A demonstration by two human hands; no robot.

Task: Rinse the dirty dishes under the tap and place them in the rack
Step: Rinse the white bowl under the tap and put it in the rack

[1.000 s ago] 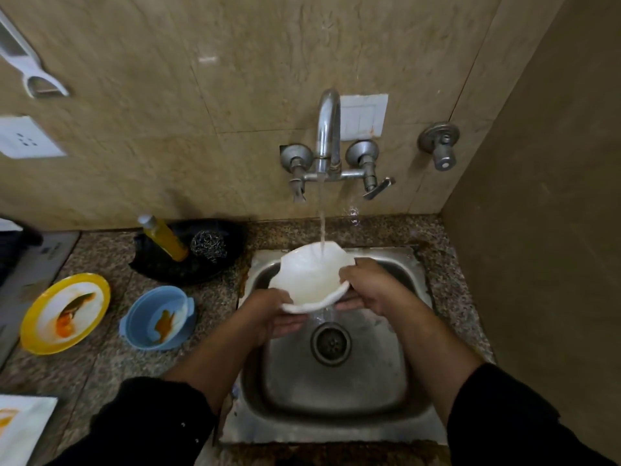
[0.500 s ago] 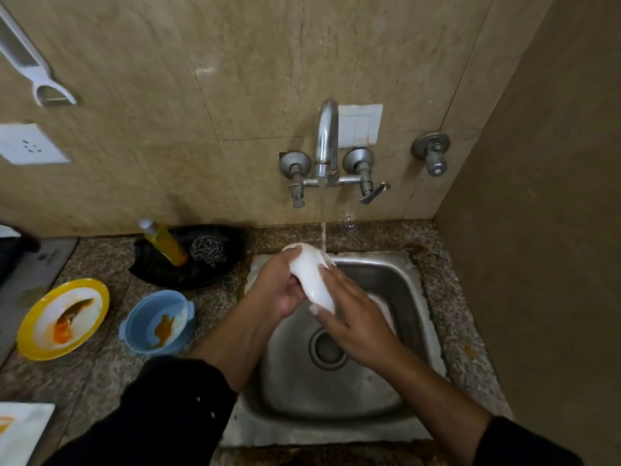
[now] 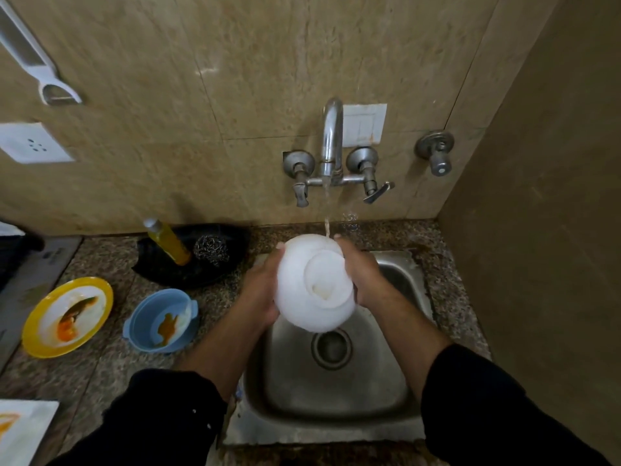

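Observation:
I hold a white bowl [image 3: 314, 284] over the steel sink [image 3: 336, 381], turned so its underside faces me. My left hand [image 3: 260, 294] grips its left side and my right hand [image 3: 364, 280] grips its right side. Water runs from the tap [image 3: 331, 142] onto the bowl's far edge. On the counter to the left sit a blue bowl [image 3: 159, 319] and a yellow-rimmed plate [image 3: 67, 316], both smeared with orange food. A white plate [image 3: 23, 432] with orange residue shows at the bottom left corner. No rack is in view.
A black tray [image 3: 188, 264] behind the blue bowl holds a yellow soap bottle [image 3: 168, 242] and a steel scourer [image 3: 211, 248]. A side wall [image 3: 537, 230] closes in on the right of the sink. A second valve [image 3: 435, 151] juts from the back wall.
The white bowl was held open side up under the stream, then tilted on edge, and now its underside faces me. Both hands shifted around it.

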